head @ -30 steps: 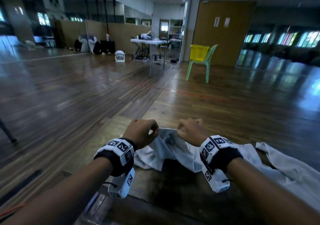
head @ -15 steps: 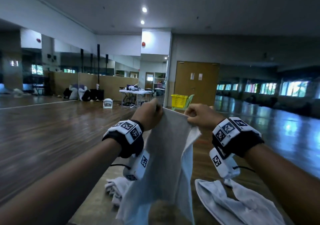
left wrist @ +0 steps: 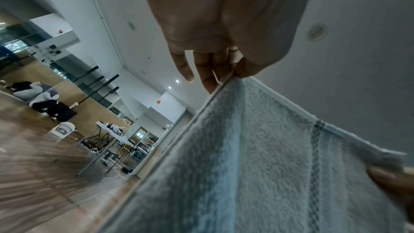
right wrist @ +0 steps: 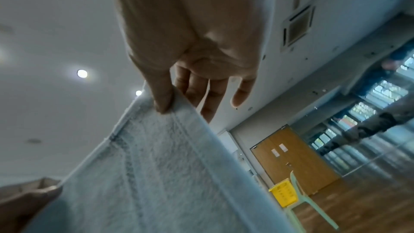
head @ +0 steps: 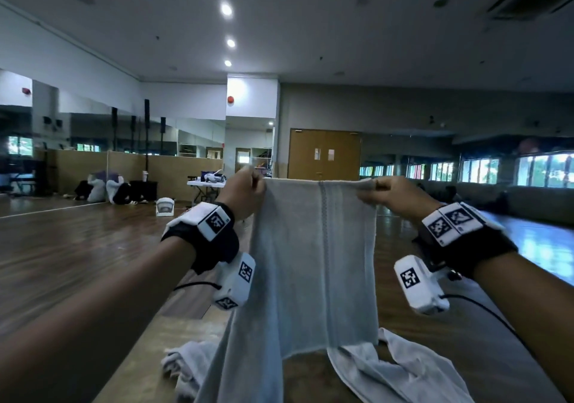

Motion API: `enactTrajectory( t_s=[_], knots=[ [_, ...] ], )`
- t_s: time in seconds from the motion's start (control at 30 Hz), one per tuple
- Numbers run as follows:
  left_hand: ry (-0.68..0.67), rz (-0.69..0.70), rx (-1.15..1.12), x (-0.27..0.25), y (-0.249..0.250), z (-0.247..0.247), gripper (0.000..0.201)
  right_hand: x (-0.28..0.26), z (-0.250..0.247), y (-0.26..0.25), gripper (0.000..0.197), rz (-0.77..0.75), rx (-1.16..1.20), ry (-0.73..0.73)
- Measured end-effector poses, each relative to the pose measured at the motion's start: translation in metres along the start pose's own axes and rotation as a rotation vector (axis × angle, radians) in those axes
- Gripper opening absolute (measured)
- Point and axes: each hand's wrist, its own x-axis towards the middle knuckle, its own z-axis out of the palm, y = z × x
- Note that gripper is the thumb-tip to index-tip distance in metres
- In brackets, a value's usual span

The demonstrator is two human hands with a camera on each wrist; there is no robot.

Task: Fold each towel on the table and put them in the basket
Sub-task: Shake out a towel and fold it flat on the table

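Towel (head: 313,260) now wider between hands

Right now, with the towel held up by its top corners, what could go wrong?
1. Each hand, left hand and right hand, only pinches a corner of the held towel; a corner might slip.
2. Its lower edge hangs by the crumpled towels on the table and may drag them.

The left hand (head: 245,196) and right hand (head: 393,194) have lifted the towel (head: 313,263) off the counter (head: 326,378) and moved apart, so its top edge is now stretched straight between them.
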Motion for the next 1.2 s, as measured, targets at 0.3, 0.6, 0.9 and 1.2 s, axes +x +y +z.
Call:
enactTrajectory(
  t_s=[0.3, 0.6, 0.9, 1.2],
  knots=[
    [-0.293, 0.066, -0.278, -0.019, 0.011, 0.032, 0.029, 0.017, 0.016, -0.031, 0.029, -0.115, 0.021, 0.061],
    [-0.246, -0.059, -0.595, -0.019, 0.030, 0.080, 0.012, 0.015, 0.027, -0.021, 0.018, -0.116, -0.055, -0.043],
    [-0.178, -0.062, -0.589, -0.017, 0.035, 0.087, 0.010, 0.004, 0.009, 0.011, 0.013, 0.014, -0.087, -0.232],
    [-0.296, 0.038, -0.318, -0.017, 0.029, 0.077, 0.015, -0.011, 0.020, 0.038, 0.006, 0.063, 0.081, -0.180]
  ],
)
